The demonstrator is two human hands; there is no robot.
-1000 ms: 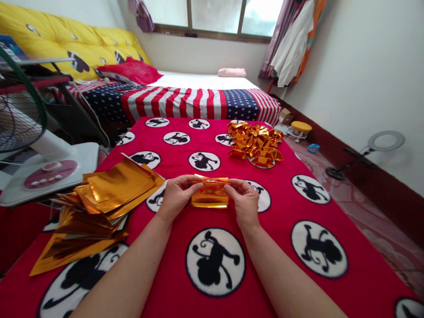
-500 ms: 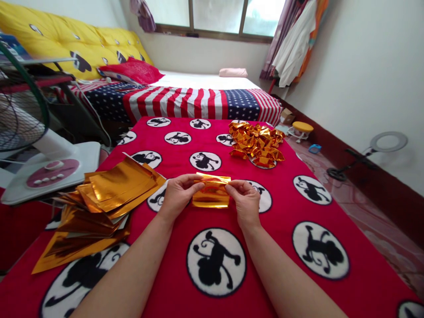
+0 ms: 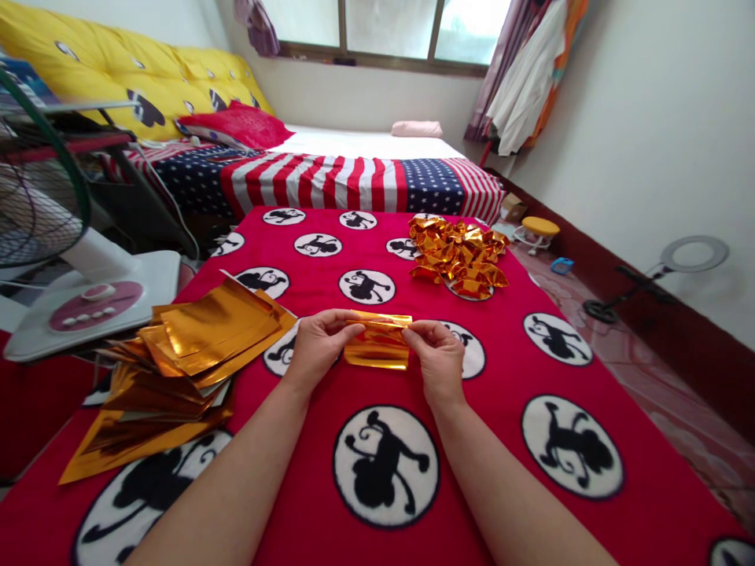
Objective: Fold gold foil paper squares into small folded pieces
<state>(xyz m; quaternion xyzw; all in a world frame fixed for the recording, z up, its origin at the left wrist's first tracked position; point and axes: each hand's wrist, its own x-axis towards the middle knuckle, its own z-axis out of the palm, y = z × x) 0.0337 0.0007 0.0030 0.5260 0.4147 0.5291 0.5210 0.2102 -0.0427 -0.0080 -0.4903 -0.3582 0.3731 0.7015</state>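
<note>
- Pinching near the upper left corner of a shiny, folded gold foil sheet (image 3: pixel 378 350), my left hand (image 3: pixel 318 350) sits just left of the frame's centre, its grip closed.
- My right hand (image 3: pixel 441 362) has its grip closed as well, on the sheet near its upper right corner; the sheet spans the gap between both hands.
- From my view I cannot tell whether the sheet touches the worktop (image 3: pixel 484 464), which is covered in red cloth with white discs and black monkey figures.
- At the left of the frame I see a fanned, untidy stack of flat gold foil sheets (image 3: pixel 215 330), near my left forearm.
- Toward the upper right, well apart from my hands, sits a heap of crinkled gold foil shapes (image 3: pixel 460 255).
- A white electric fan (image 3: pixel 147 275) with a pink control panel stands at the left edge.
- Across the top I have a bed (image 3: pixel 330 177) with a stars-and-stripes cover, a crimson pillow (image 3: pixel 239 126) lying on it at the upper left.
- A round yellow-topped stool (image 3: pixel 539 226) stands at the right.
</note>
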